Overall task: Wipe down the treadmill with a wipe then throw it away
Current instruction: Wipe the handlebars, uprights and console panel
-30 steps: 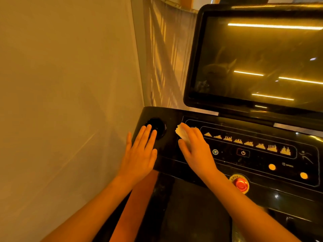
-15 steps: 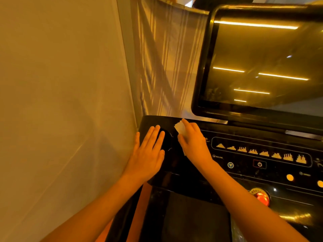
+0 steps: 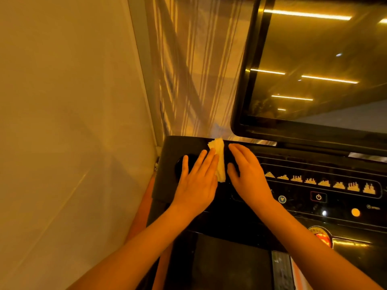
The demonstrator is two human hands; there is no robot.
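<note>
— Hands, how do they lie?
— Two, both flat on the treadmill console. The left hand has straight fingers, its forefinger touching the wipe; the right hand lies loosely spread just beside it, gripping nothing
— Wipes?
— One, folded, between the hands. Eight lit program icons glow further right

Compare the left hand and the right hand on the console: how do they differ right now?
The left hand overlaps the wipe at its left edge; the right hand lies just right of it, contact unclear. The left hand partly covers the round recess; the right hand lies beside the lit program icons. Both lie flat, fingers straight, on the black console.
</note>
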